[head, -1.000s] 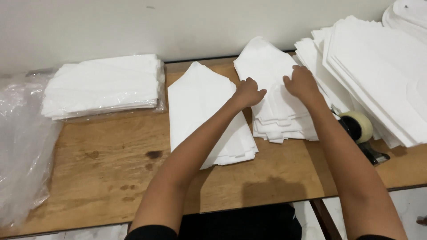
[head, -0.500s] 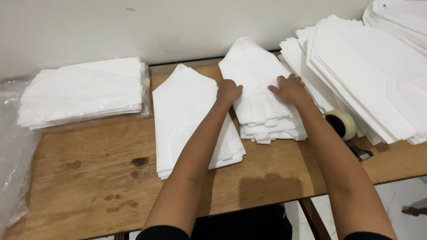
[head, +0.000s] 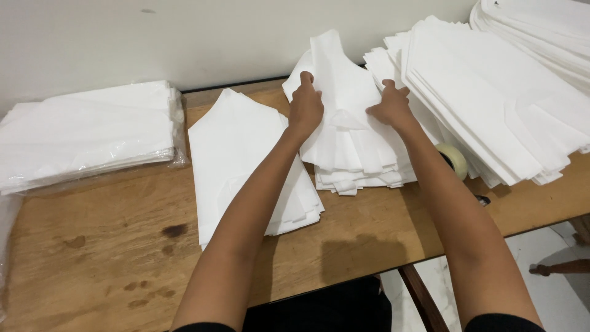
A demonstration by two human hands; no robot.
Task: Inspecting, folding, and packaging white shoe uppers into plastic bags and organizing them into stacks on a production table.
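Observation:
A stack of folded white fabric pieces [head: 359, 163] lies on the wooden table [head: 104, 246] at the middle back. My left hand [head: 305, 106] grips the left edge of the top white piece [head: 339, 80] of that stack. My right hand [head: 389, 106] pinches the same piece on its right side. The piece is lifted and bunched between the two hands, its far end rising against the wall. A second, flatter stack of white fabric [head: 246, 163] lies just to the left, under my left forearm.
A plastic-wrapped bundle of white fabric [head: 86, 132] sits at the back left. Large stacks of white sheets [head: 491, 104] fill the right side. A roll of clear tape [head: 453, 158] lies beside my right forearm. The floor and a chair leg [head: 556, 268] show at the lower right.
Both hands moved from resting flat on the middle stack to gripping its top piece, which is now raised and bunched. The camera shifted closer and to the right.

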